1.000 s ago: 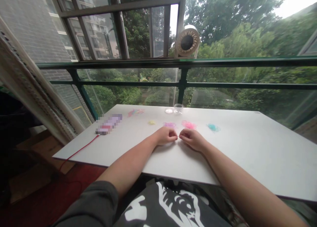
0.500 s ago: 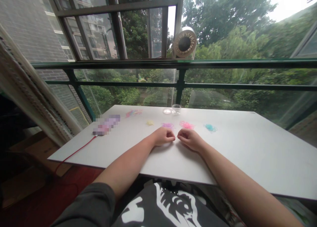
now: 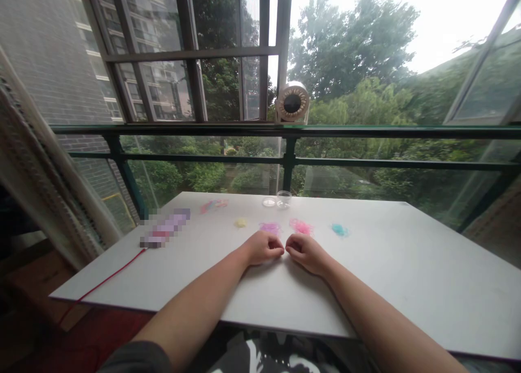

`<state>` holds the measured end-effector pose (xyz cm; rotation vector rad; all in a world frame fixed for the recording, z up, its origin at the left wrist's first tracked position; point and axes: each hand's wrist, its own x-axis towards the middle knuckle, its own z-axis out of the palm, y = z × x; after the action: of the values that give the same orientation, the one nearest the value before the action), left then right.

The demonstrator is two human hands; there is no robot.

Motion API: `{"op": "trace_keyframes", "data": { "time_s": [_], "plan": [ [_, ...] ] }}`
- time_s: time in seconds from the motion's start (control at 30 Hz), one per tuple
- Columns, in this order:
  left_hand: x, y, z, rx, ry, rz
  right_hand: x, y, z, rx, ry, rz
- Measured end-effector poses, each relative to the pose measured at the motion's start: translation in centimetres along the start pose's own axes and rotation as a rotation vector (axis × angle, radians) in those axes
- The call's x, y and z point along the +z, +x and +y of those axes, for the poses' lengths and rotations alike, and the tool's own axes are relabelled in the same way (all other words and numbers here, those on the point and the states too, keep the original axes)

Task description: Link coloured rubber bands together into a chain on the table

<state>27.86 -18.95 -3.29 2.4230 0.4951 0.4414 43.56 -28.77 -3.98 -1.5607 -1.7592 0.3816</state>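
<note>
Here, white table before green railing, left hand and right hand atop, fingers curled, hold unclear.

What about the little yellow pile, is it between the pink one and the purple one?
No, the yellow pile lies to the left of both the purple pile and the pink pile.

soft daylight falls from the white, blown-out sky beyond the far edge of the worktop, whose pale top is bright. faint shadows pool under the left hand and right hand. the floor below the near left corner is dim. wide-angle distortion stretches the curtain; coarse pixelation hides an object near the left edge.
</note>
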Motion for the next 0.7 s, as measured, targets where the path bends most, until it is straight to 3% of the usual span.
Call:
{"op": "trace_keyframes", "data": {
  "time_s": [0.7],
  "plan": [
    [0.02,0.21,0.06,0.039,-0.053,0.064,0.14,-0.02,-0.38,-0.028,-0.026,0.026]
  ]
}}
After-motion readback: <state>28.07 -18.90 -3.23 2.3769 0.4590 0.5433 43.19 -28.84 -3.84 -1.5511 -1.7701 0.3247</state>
